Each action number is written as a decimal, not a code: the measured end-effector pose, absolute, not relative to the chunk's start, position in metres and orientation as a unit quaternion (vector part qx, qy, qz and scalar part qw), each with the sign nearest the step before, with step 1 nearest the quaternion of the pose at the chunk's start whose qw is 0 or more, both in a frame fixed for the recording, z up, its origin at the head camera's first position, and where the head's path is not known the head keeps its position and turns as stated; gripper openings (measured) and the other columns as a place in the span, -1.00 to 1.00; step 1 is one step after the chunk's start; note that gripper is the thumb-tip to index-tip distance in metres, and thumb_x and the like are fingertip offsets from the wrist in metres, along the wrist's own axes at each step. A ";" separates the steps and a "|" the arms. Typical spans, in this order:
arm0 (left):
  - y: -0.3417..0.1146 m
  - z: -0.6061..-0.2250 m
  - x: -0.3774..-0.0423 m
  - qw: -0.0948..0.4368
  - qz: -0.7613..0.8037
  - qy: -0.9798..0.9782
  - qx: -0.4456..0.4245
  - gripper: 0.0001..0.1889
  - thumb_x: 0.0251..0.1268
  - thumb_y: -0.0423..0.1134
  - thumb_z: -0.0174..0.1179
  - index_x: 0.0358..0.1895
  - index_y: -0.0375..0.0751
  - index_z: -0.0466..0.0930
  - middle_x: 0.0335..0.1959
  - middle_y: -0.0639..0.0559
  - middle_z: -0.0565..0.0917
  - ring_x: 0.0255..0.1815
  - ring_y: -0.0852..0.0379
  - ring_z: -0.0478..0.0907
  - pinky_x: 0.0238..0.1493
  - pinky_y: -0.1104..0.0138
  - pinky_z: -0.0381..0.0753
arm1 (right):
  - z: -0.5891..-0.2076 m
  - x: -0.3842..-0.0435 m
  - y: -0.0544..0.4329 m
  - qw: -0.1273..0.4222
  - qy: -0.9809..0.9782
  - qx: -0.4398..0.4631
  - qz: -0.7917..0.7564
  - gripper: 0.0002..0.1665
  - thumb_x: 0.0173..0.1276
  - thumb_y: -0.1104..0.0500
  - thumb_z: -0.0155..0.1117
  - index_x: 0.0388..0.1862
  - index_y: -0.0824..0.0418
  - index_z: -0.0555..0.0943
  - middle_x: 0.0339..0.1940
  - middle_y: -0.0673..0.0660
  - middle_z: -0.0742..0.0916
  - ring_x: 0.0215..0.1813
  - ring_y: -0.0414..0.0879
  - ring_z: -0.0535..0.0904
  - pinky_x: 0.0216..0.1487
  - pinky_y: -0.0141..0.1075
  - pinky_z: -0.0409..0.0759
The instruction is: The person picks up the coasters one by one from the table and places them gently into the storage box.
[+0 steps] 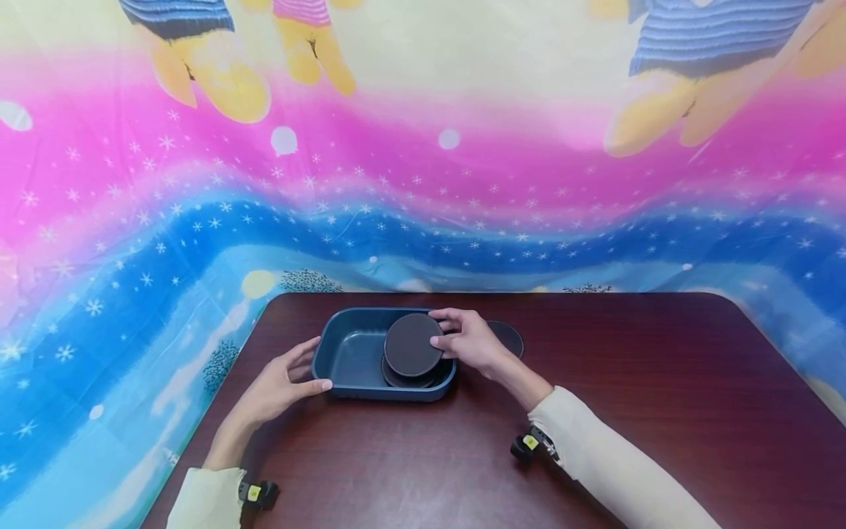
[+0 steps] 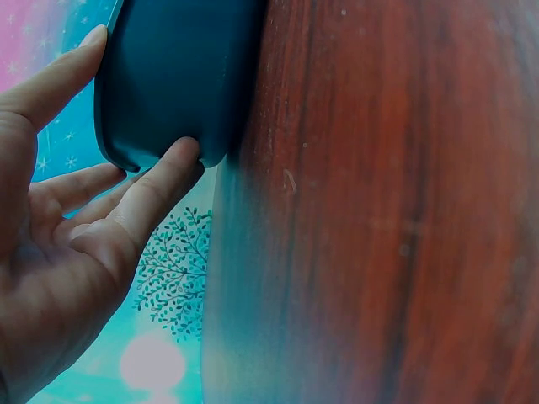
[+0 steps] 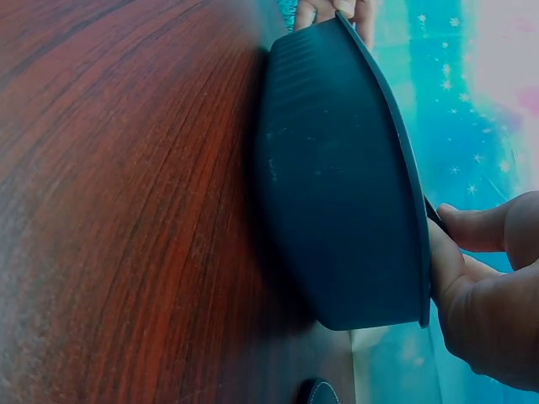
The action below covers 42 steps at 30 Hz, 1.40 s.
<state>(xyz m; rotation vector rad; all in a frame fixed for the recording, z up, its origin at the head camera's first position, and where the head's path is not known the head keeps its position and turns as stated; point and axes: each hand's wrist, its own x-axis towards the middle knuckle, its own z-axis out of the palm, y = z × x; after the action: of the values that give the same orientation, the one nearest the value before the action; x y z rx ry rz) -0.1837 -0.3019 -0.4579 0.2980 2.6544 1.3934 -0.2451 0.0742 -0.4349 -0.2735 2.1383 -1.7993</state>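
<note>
A dark blue rectangular plastic bin [image 1: 357, 393] stands on the table. My right hand [image 1: 472, 342] pinches a round, dark brown coaster [image 1: 411, 345] at its right edge, thumb on top, over the right part of the bin. Below it, partly hidden, another round coaster [image 1: 396, 378] lies inside the bin. At the bin's left end, my left hand [image 1: 280, 378] touches the wall with fairly straight, spread fingers, its thumb at the near corner of the rim. The left wrist view shows a fingertip [image 2: 187, 150] against the outer wall.
A further dark round coaster [image 1: 509, 339] lies on the table right of the bin, partly behind my right hand. The reddish-brown wooden table [image 1: 628, 382] has its far edge just beyond the bin. A colourful printed cloth [image 1: 423, 184] hangs behind it.
</note>
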 end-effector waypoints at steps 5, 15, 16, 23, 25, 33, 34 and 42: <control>-0.301 -0.458 -0.184 0.064 0.462 0.879 0.099 -0.04 0.39 -0.10 0.50 0.74 -0.14 0.15 0.49 -0.35 0.55 0.46 -0.38 0.58 0.29 -0.09 0.73 | -0.433 -0.246 0.073 0.169 0.762 -0.096 -0.618 -0.37 0.53 0.40 0.33 0.54 0.23 0.52 0.18 0.35 0.72 -0.04 -0.08 0.81 0.07 -0.10 0.84; -0.302 -0.459 -0.183 0.064 0.458 0.881 0.096 -0.04 0.39 -0.10 0.50 0.74 -0.13 0.15 0.50 -0.35 0.54 0.47 -0.39 0.57 0.28 -0.09 0.74 | -0.428 -0.244 0.068 0.158 0.808 -0.126 -0.553 -0.44 0.55 0.30 0.36 0.49 0.24 0.58 0.30 0.33 0.73 0.08 -0.01 0.84 0.11 -0.11 0.83; -0.302 -0.459 -0.183 0.064 0.459 0.881 0.095 -0.04 0.39 -0.10 0.50 0.74 -0.12 0.15 0.51 -0.35 0.54 0.47 -0.39 0.57 0.29 -0.09 0.73 | -0.427 -0.243 0.067 0.146 0.820 -0.135 -0.537 -0.45 0.55 0.28 0.37 0.48 0.25 0.60 0.31 0.31 0.74 0.12 0.01 0.83 0.13 -0.11 0.82; -0.301 -0.458 -0.183 0.064 0.459 0.881 0.093 -0.04 0.39 -0.09 0.50 0.74 -0.12 0.15 0.51 -0.34 0.54 0.47 -0.38 0.57 0.30 -0.11 0.72 | -0.420 -0.233 0.070 0.052 0.868 -0.184 -0.459 -0.48 0.53 0.15 0.43 0.42 0.16 0.65 0.40 0.19 0.73 0.37 0.09 0.73 0.32 -0.05 0.73; -0.301 -0.458 -0.183 0.065 0.459 0.881 0.092 -0.04 0.39 -0.09 0.50 0.74 -0.12 0.15 0.51 -0.34 0.54 0.47 -0.38 0.57 0.31 -0.11 0.71 | -0.419 -0.232 0.074 0.049 0.861 -0.187 -0.471 -0.46 0.53 0.16 0.43 0.44 0.15 0.64 0.45 0.21 0.70 0.39 0.12 0.71 0.32 -0.04 0.73; -0.300 -0.458 -0.183 0.063 0.458 0.882 0.092 -0.04 0.39 -0.11 0.50 0.74 -0.14 0.15 0.50 -0.34 0.55 0.46 -0.38 0.57 0.31 -0.11 0.71 | -0.424 -0.231 0.094 0.031 0.831 -0.190 -0.522 -0.47 0.54 0.22 0.40 0.45 0.19 0.62 0.40 0.30 0.71 0.35 0.10 0.75 0.27 -0.07 0.76; -0.301 -0.458 -0.183 0.063 0.459 0.882 0.092 -0.04 0.39 -0.11 0.50 0.74 -0.14 0.15 0.50 -0.34 0.55 0.46 -0.38 0.58 0.31 -0.11 0.71 | -0.425 -0.231 0.096 0.028 0.829 -0.191 -0.525 -0.47 0.54 0.23 0.40 0.45 0.19 0.62 0.39 0.31 0.72 0.33 0.10 0.76 0.25 -0.08 0.77; -0.301 -0.458 -0.183 0.066 0.463 0.879 0.095 -0.04 0.39 -0.11 0.50 0.74 -0.14 0.14 0.51 -0.34 0.54 0.46 -0.37 0.58 0.30 -0.10 0.72 | -0.430 -0.236 0.115 0.022 0.825 -0.181 -0.535 -0.45 0.53 0.25 0.41 0.46 0.21 0.60 0.37 0.33 0.72 0.29 0.10 0.78 0.25 -0.10 0.77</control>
<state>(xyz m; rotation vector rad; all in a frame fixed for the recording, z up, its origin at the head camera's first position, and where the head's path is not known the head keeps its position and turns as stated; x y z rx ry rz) -0.1832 -0.3006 -0.4580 0.2851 2.6512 1.3960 -0.2364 0.1150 -0.4297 -0.5604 2.5561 -1.6565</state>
